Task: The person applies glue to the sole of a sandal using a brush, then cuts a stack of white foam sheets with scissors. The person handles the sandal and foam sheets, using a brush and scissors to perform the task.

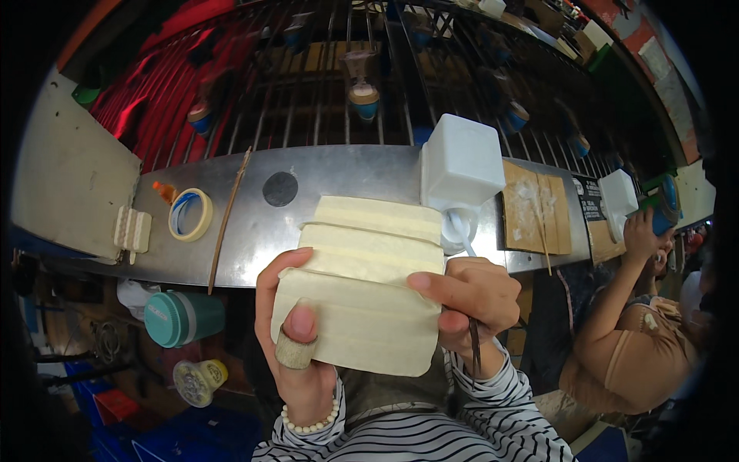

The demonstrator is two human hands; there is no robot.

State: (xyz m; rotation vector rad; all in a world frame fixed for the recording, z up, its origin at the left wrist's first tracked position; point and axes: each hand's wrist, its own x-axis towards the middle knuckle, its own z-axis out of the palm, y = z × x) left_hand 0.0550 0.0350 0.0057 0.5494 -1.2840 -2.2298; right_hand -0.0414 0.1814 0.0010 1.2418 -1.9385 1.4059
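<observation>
Over the bench's front edge I hold a cream sheet (358, 316) with several overlapping, stepped layers across its face. My left hand (296, 346) is closed on its left side, the thumb on the front and the fingers behind. A beige wrap covers part of that thumb. My right hand (481, 296) is curled at the sheet's right edge, one fingertip pressing on the front of a layer. A dark, thin, pointed tool (474, 346) is gripped in the right hand, hanging downward; its exact kind cannot be made out.
On the metal bench (269, 239) lie a tape roll (190, 215), a thin stick (230, 219), a black disc (280, 189) and cardboard (517, 231). A white square container (464, 158) stands beyond the sheet. Behind runs a barred rack (308, 115). At right, a person (631, 346) raises a hand.
</observation>
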